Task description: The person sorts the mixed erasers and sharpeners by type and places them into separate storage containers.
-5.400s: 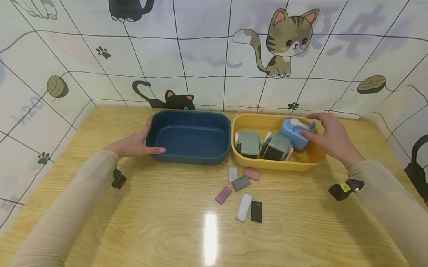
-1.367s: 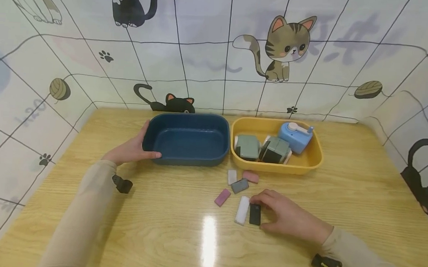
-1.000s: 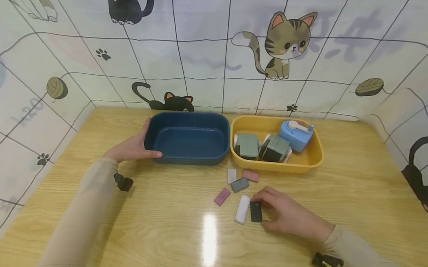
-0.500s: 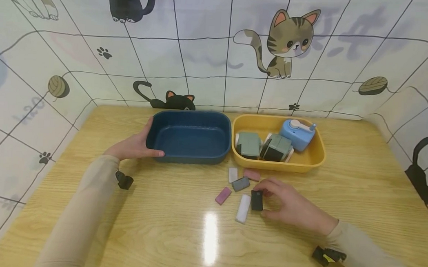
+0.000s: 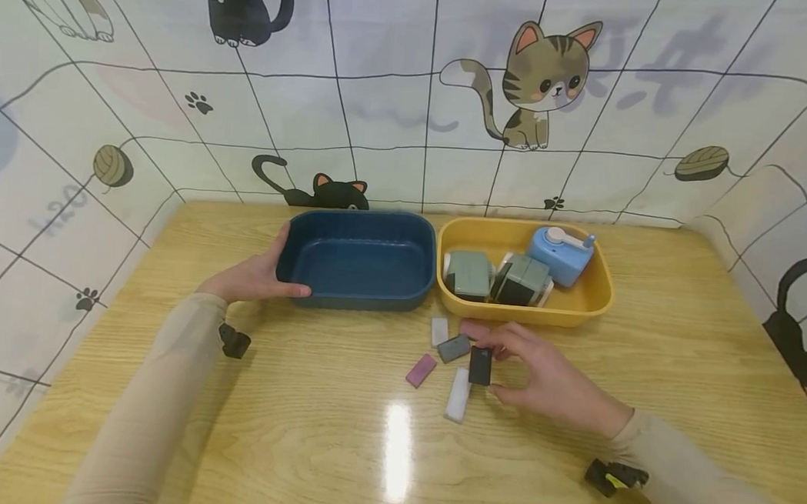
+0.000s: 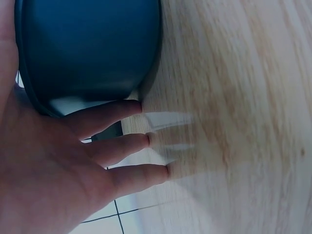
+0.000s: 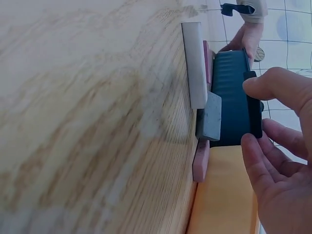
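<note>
The place is looking like a small indoor recording booth: a wooden table (image 5: 294,446) is filling the lower half of the head view, while white sheeting (image 5: 384,112), printed with cartoon cats (image 5: 546,79) and yarn balls (image 5: 702,163), is walling it in at top, left and right. Lamplight is glaring at bottom centre. Wrist cameras (image 5: 234,342) are hanging at beige sleeves (image 5: 152,398). The surrounding building is staying hidden.

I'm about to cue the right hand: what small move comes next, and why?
Probably carry the black block toward the blue bin: the right hand pinches it clear of the table, and the left hand touches that bin, whose interior shows empty.
</note>
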`<state>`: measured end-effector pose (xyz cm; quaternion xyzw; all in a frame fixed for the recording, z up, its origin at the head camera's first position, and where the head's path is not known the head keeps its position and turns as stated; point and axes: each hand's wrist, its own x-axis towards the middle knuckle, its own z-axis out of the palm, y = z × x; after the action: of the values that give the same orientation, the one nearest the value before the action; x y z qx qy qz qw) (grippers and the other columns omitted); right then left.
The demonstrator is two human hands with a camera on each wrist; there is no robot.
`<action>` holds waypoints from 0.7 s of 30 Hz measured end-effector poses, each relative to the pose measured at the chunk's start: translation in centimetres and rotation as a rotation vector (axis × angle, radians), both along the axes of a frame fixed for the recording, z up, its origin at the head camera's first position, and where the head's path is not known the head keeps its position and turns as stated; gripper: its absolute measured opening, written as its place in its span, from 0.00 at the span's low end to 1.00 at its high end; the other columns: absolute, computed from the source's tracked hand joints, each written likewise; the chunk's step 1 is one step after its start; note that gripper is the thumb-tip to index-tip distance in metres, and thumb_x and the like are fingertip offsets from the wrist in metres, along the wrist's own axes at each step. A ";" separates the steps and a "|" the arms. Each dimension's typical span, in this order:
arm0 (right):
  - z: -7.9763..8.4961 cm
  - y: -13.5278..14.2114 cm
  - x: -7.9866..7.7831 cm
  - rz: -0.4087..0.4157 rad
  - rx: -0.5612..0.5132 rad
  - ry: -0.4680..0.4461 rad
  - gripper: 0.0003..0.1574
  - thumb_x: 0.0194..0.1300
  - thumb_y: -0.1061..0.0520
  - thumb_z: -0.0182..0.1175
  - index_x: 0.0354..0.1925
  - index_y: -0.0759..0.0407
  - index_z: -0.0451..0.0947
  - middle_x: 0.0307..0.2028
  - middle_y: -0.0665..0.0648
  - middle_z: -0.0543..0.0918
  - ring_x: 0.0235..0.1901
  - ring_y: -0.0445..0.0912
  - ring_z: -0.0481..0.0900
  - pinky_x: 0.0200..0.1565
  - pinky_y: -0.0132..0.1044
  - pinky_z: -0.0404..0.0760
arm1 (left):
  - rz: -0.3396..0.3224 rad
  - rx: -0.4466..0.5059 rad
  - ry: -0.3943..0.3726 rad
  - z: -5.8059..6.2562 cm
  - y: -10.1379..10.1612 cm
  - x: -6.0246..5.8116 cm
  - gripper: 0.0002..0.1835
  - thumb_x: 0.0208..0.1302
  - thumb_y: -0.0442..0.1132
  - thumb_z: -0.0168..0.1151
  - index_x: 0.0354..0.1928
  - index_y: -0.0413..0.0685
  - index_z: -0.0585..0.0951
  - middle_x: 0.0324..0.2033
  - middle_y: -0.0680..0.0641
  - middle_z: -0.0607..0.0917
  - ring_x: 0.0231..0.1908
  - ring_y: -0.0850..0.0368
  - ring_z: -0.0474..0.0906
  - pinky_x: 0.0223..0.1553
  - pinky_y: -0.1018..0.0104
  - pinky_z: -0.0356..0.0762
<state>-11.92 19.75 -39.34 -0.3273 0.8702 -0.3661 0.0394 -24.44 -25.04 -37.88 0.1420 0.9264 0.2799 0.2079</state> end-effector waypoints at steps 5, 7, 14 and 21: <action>0.1 -0.2 -0.2 0.033 -0.058 -0.008 0.52 0.46 0.70 0.74 0.68 0.49 0.68 0.61 0.52 0.74 0.48 0.41 0.73 0.48 0.39 0.77 | 0.000 0.005 -0.008 0.0 0.0 0.0 0.68 0.55 0.61 0.68 0.72 0.58 0.19 0.71 0.27 0.47 0.66 0.28 0.54 0.64 0.40 0.53; 0.2 -0.2 -0.3 0.024 -0.066 0.006 0.53 0.45 0.70 0.74 0.68 0.47 0.69 0.59 0.51 0.75 0.47 0.42 0.74 0.47 0.39 0.77 | -0.001 0.008 -0.007 0.0 0.0 0.0 0.68 0.56 0.61 0.68 0.72 0.58 0.19 0.71 0.27 0.46 0.66 0.28 0.54 0.64 0.40 0.53; 0.4 -0.7 -0.7 0.016 -0.091 0.066 0.43 0.45 0.69 0.74 0.60 0.53 0.74 0.55 0.51 0.77 0.45 0.42 0.76 0.45 0.41 0.78 | -0.004 0.006 -0.006 -0.1 0.0 -0.1 0.68 0.55 0.61 0.68 0.71 0.58 0.19 0.70 0.26 0.47 0.65 0.27 0.56 0.64 0.40 0.55; 0.7 -1.2 -1.5 0.003 -0.117 0.099 0.38 0.43 0.69 0.75 0.55 0.59 0.76 0.47 0.49 0.79 0.40 0.46 0.79 0.42 0.43 0.80 | -0.001 0.008 -0.002 -0.2 0.0 -0.2 0.68 0.55 0.61 0.68 0.72 0.55 0.21 0.71 0.27 0.46 0.65 0.29 0.56 0.63 0.40 0.55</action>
<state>-13.42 18.52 -38.60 -0.3482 0.8476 -0.3998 -0.0224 -24.60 -25.07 -38.04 0.1432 0.9249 0.2836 0.2087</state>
